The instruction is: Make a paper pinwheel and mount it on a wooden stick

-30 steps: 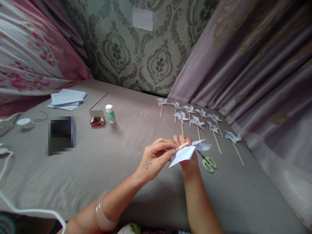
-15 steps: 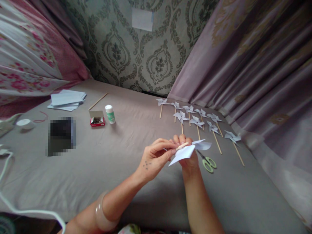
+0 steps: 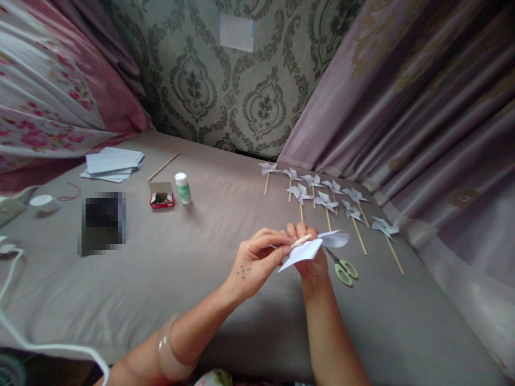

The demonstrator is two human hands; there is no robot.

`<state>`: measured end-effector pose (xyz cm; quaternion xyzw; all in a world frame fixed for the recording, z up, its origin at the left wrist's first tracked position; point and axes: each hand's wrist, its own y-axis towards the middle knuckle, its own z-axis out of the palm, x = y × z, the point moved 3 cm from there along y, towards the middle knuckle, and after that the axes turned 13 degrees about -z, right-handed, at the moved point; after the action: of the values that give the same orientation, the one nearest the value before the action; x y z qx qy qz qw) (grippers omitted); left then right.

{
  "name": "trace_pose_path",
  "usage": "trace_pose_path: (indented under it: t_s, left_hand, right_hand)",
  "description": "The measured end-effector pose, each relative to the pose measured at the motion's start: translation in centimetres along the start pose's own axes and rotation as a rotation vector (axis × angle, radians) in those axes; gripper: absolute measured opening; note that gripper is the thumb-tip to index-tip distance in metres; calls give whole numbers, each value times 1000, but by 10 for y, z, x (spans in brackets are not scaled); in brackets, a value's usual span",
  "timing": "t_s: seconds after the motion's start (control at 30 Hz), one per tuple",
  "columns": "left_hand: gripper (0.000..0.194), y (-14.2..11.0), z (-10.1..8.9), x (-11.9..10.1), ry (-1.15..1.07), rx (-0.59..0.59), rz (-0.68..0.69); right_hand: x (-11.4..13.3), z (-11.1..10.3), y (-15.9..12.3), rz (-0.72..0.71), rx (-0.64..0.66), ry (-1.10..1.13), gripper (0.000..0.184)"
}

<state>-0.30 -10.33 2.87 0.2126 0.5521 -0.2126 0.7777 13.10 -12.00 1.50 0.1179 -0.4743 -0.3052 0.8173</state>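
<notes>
My left hand point(image 3: 253, 260) pinches a short visible length of wooden stick point(image 3: 301, 240) between thumb and fingers. Against that stick lies a white paper pinwheel point(image 3: 302, 254) with folded blades, which my right hand point(image 3: 316, 266) grips from behind. The right fingertips curl over the far side of the paper; most of that hand's palm is hidden by a blade. How stick and paper join cannot be seen under the fingers. Just right of my right wrist, green-handled scissors point(image 3: 345, 272) lie on the cloth, their blades partly behind the paper.
Several finished pinwheels point(image 3: 325, 201) on sticks lie at the back right. To the left are a red box point(image 3: 162, 200) of small metal pieces, a white-and-green glue bottle point(image 3: 183, 188), a loose stick point(image 3: 163, 166), stacked paper point(image 3: 112, 162), a tape roll point(image 3: 43, 203) and a white cable point(image 3: 52, 349).
Both hands keep their hold on the stick and pinwheel with almost no movement. The whole view has shifted very slightly.
</notes>
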Motion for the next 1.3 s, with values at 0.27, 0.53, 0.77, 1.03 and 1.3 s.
trace_pose_path:
  t_s: [0.27, 0.53, 0.77, 1.03, 1.3]
  left_hand:
    - [9, 1, 1, 1, -22, 17, 6]
    - [12, 0, -1, 1, 22, -3, 17]
    - [14, 2, -4, 2, 68, -62, 58]
    - [20, 10, -11, 10, -21, -87, -58]
    - [21, 20, -18, 28, -75, -123, -138]
  right_hand:
    - [1, 2, 1, 19, -44, -85, 56]
    - [-2, -3, -1, 10, -12, -17, 45]
    - [0, -5, -4, 13, -65, -69, 25]
    - [-4, -15, -7, 6, -196, -255, 24]
    - [-18, -18, -8, 8, -211, -409, 26]
